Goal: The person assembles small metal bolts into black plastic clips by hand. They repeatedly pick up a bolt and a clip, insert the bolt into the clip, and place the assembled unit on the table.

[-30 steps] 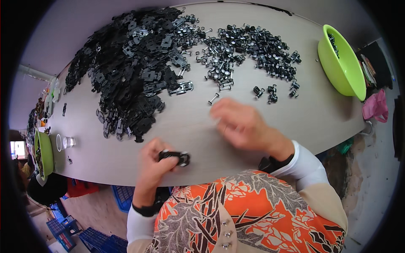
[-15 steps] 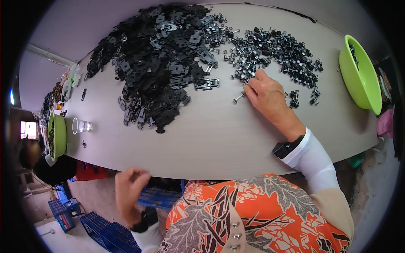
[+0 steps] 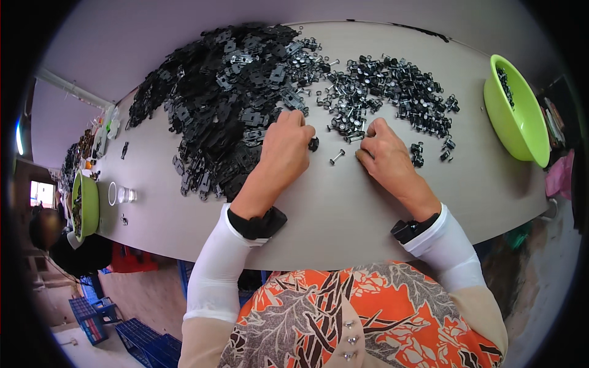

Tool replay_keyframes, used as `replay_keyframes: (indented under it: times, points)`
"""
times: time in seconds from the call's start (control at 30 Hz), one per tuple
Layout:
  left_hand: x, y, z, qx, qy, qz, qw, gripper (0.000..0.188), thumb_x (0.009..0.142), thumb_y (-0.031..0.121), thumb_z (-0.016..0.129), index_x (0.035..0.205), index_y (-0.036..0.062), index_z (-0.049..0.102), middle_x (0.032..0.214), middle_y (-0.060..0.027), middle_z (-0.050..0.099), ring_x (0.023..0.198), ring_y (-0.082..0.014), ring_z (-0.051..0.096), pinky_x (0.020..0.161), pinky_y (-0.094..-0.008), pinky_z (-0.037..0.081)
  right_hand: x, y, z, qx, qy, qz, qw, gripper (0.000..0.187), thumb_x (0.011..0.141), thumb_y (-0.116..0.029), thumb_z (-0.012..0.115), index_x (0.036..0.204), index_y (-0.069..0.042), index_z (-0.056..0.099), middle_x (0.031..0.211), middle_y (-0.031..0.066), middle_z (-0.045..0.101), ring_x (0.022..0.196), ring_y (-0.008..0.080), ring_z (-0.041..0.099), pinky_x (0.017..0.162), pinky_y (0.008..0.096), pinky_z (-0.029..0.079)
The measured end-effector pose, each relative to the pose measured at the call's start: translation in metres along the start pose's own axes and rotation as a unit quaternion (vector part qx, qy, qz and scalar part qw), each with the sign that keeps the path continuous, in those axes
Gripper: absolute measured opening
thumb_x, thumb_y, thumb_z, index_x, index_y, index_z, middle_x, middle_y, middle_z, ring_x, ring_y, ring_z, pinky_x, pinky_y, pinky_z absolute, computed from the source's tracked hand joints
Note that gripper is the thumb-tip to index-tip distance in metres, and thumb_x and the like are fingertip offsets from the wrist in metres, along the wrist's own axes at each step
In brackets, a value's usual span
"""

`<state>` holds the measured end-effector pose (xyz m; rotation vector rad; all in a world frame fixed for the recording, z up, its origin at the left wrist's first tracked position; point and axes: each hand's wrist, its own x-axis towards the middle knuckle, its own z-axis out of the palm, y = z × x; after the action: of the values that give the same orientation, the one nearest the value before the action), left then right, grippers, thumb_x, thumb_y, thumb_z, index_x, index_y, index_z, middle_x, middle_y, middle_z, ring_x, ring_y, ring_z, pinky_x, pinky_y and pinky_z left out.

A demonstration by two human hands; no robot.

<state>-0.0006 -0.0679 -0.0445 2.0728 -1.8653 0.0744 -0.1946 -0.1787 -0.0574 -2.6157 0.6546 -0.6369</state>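
Note:
My left hand (image 3: pixel 285 147) is closed at the right edge of a heap of flat black and grey plastic chassis pieces (image 3: pixel 215 104). The end of a black plastic piece (image 3: pixel 314 145) sticks out beside its fingers; the rest is hidden under the hand. My right hand (image 3: pixel 389 152) has its fingers drawn together at the near edge of a pile of small wheel-and-axle pieces (image 3: pixel 411 92). What its fingertips hold, if anything, is hidden. Between the hands a single metal axle with wheels (image 3: pixel 337 157) lies on the table.
A green bowl (image 3: pixel 524 132) with dark pieces stands at the table's right edge, another green bowl (image 3: pixel 89 205) at the left. Near the left one lies a clear cup (image 3: pixel 126 194). Blue crates (image 3: pixel 138 340) are on the floor, and a person (image 3: pixel 80 248) sits at far left.
My left hand has come up from beyond the table's near edge to the chassis heap and closed there. My right hand stays by the wheel pile. The whole view has shifted slightly.

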Motion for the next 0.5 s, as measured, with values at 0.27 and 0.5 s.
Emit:
replay_keyframes:
  times: [0.27,0.5]
  points:
    - [-0.017,0.020,-0.007,-0.104,0.036,0.021,0.994,0.033,0.064,0.000,0.070,0.095,0.0076,0.061,0.083,-0.0050,0.058,0.089,-0.0259,0.053,0.084,-0.0375,0.038,-0.002,-0.002,-0.007,-0.006,-0.035,0.002,0.999,0.010,0.074,-0.004,0.066,0.082,-0.001,0.061,0.089,0.0127,0.050,0.088,0.0300,0.054,0.074,0.0410,0.047]
    - [-0.034,0.011,0.000,-0.304,0.029,-0.081,0.949,0.028,0.070,0.004,0.075,0.095,0.0016,0.063,0.078,-0.0047,0.059,0.067,-0.0160,0.058,0.058,-0.0268,0.044,0.002,-0.008,-0.015,0.101,-0.030,-0.034,0.994,0.019,0.072,-0.003,0.067,0.090,-0.001,0.061,0.094,0.0116,0.054,0.086,0.0302,0.056,0.071,0.0377,0.048]
